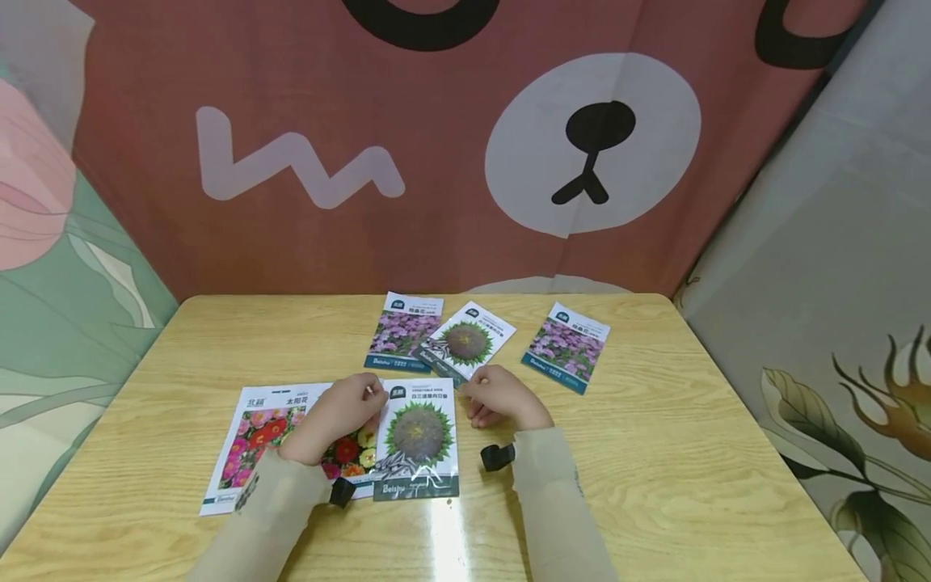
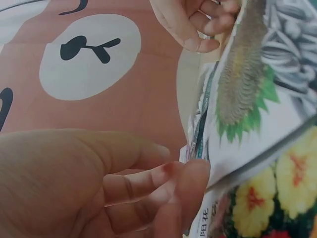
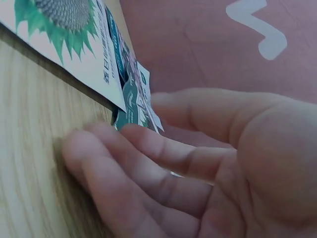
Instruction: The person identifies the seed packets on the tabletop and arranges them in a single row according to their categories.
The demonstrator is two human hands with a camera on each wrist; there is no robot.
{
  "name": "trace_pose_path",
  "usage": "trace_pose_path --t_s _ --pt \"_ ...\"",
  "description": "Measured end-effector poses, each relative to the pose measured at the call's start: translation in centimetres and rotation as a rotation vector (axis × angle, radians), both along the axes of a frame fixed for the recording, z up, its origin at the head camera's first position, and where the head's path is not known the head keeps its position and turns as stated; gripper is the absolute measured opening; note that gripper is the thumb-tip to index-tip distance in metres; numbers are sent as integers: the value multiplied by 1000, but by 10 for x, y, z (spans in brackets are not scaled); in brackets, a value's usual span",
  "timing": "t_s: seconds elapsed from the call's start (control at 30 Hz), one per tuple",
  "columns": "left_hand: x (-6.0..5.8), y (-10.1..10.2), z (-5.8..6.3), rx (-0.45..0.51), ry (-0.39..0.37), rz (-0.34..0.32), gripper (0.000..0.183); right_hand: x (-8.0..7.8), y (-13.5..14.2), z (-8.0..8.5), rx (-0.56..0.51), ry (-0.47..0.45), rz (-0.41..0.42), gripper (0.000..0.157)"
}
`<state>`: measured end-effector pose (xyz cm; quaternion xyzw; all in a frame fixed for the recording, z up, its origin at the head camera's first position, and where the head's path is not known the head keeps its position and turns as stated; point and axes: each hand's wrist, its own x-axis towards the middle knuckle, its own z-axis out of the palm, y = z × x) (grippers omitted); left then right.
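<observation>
A sunflower seed packet (image 1: 418,436) lies at the middle front of the table, overlapping the flower seed packets (image 1: 250,440) with red, pink and yellow blooms. My left hand (image 1: 342,416) is over those blooms, fingertips right at the sunflower packet's upper left corner. In the left wrist view its thumb (image 2: 153,152) stands apart from the packet and the fingers are loosely bent. My right hand (image 1: 505,396) is by the packet's upper right corner, its relaxed fingers (image 3: 163,186) low over the wood and holding nothing. Part of the bloom packets is hidden by my left arm.
Behind the hands, another sunflower packet (image 1: 465,343) lies tilted over a purple-flower packet (image 1: 400,331). A second purple-flower packet (image 1: 567,347) lies apart to the right. The wooden table (image 1: 655,453) meets a bear-print cloth (image 1: 436,242) at its back edge.
</observation>
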<state>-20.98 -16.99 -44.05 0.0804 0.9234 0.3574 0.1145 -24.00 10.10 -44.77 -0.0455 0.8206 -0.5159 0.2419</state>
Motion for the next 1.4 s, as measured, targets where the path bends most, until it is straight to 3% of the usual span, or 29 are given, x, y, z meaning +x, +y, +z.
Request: trace_pose_path --t_s 0.23,0.4,0.6,0.73,0.87,1.17,1.4 --pt "-6 10 3 50 54 -1 16 -3 7 -3 -5 58 -189 18" --pt "-13 23 3 112 87 32 33 -5 8 -4 -9 133 -309 23" --pt "-23 40 6 206 250 128 41 -10 9 -4 -31 188 -421 32" --pt "-30 49 9 230 306 140 44 -12 9 -5 -58 177 -482 39" --pt "-36 56 10 244 277 140 54 -14 9 -6 -144 136 -540 46" --pt "-53 64 4 237 55 133 65 -16 7 -6 -496 29 -608 62" --pt "-58 65 -5 307 12 151 59 -15 1 -8 -604 25 -653 62"
